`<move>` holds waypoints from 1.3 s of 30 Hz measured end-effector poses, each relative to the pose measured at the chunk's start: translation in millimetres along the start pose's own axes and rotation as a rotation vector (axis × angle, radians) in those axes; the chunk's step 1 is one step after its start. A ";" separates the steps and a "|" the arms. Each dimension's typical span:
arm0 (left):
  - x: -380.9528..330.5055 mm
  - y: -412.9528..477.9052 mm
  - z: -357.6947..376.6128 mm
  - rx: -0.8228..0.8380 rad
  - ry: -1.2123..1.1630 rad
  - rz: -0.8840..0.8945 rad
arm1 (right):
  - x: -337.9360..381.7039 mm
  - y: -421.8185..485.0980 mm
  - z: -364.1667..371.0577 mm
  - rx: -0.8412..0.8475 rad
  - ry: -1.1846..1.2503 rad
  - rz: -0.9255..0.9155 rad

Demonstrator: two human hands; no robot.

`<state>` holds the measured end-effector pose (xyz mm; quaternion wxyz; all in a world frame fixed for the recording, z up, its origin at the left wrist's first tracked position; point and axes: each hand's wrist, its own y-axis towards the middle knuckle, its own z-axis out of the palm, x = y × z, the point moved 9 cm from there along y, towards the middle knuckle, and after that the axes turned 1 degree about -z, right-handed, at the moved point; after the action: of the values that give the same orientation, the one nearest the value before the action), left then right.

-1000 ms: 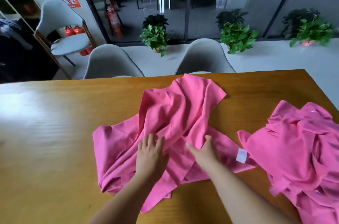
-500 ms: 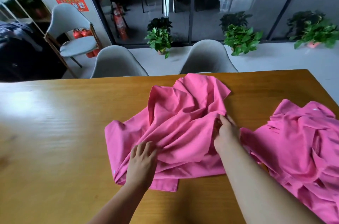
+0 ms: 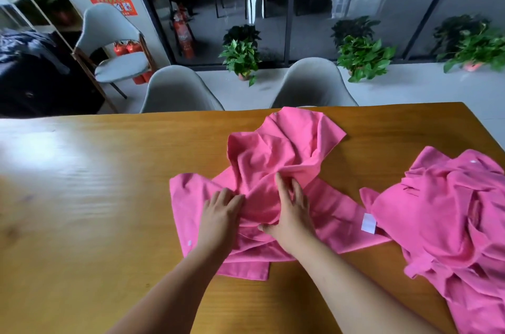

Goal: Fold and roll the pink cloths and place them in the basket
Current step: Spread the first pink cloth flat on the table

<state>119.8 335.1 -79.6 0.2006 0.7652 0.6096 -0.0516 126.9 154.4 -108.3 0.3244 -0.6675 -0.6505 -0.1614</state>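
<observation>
Two hands rest on one crumpled pink cloth (image 3: 278, 153), which lies mid-counter, toward the far edge. Far left, the wooden counter (image 3: 82, 197) shows glare.

Left hand (image 3: 220, 217): palm down on the cloth's left part, fingers straight and close together, pressing flat, nothing gripped. The cloth's left corner lies flat just beside it. A small white dot shows on the fabric near the wrist.

Right hand (image 3: 292, 216): just beside the left one, palm down on a bunched ridge of the same cloth. Fingers are spread and mostly straight and the thumb sticks out leftward along a fold. It looks like pressing, not pinching.

The cloth's far part is heaped in loose wrinkles. Its right part runs flat to a white label (image 3: 368, 222).

At the right edge a pile of pink cloths (image 3: 442, 210) sits rumpled, touching the label end.

Behind the counter stand two grey chairs (image 3: 177, 90), with potted plants (image 3: 241, 57) by a glass wall.
</observation>
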 end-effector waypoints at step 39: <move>29.7 37.0 -99.9 -0.218 0.414 -0.123 | -18.2 23.6 -71.4 -0.278 -0.168 0.244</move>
<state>146.0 392.6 11.2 0.1493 0.6948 0.6850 0.1606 162.8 95.9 -72.5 0.1906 -0.7909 -0.5611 -0.1527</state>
